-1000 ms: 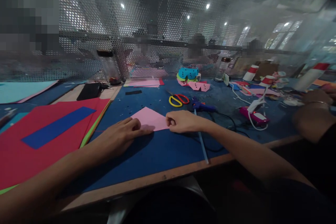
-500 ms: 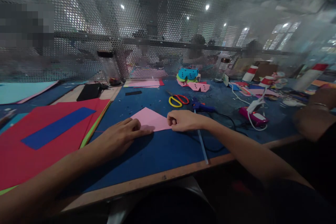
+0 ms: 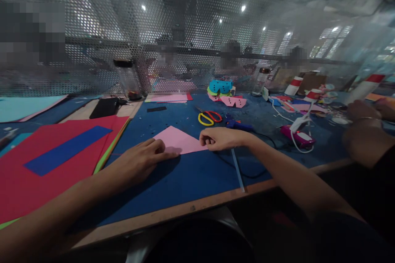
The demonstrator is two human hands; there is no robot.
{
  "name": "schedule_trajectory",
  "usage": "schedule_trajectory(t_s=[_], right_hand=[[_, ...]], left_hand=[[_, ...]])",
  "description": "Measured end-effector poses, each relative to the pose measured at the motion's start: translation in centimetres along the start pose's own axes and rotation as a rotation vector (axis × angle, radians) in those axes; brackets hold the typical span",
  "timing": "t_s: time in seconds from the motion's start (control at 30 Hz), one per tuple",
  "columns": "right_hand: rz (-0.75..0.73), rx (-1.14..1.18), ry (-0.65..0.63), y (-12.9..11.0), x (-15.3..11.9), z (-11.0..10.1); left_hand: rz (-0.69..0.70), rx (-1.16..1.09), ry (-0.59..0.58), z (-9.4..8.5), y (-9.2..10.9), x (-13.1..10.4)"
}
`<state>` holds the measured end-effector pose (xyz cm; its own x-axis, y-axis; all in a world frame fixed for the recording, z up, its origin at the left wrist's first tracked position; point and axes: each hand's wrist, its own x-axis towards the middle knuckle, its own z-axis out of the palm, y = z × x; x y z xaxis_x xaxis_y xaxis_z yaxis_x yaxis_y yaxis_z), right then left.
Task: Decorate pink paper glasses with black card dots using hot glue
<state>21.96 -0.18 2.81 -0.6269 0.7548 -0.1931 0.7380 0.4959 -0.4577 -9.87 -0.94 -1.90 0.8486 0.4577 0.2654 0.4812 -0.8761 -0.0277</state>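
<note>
A pink paper triangle (image 3: 178, 140) lies flat on the blue work mat (image 3: 191, 176). My left hand (image 3: 140, 160) rests on its near left corner, fingers curled and pressing down. My right hand (image 3: 218, 138) is at the paper's right corner, fingertips pinched together against the folded edge. A thin pale-blue stick (image 3: 237, 165) lies just to the right of my right wrist.
Red sheets with a blue strip (image 3: 63, 153) lie at the left. Yellow-and-red scissors (image 3: 210, 116), a blue glue gun (image 3: 238, 125) and a pink device (image 3: 298, 137) with cables sit behind. Another person's arm (image 3: 364, 135) is at the right. A perforated metal screen (image 3: 173, 41) backs the table.
My right hand has slid a little to the right along the pink paper's edge. My left hand has stayed put. The other person's hands at the right have shifted slightly.
</note>
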Motion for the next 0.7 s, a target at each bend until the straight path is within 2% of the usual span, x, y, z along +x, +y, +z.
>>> schedule_trajectory(t_s=[0.53, 0.6, 0.7], right_hand=[[-0.114, 0.185, -0.075, 1.8, 0.0, -0.8], [-0.112, 0.219, -0.049, 2.2, 0.3, -0.7], [-0.099, 0.240, 0.066, 2.0, 0.8, 0.1]], left_hand=[[-0.019, -0.031, -0.008, 0.0, 0.0, 0.0], [-0.026, -0.032, -0.007, -0.1, 0.1, 0.0], [-0.029, -0.031, -0.015, -0.1, 0.2, 0.0]])
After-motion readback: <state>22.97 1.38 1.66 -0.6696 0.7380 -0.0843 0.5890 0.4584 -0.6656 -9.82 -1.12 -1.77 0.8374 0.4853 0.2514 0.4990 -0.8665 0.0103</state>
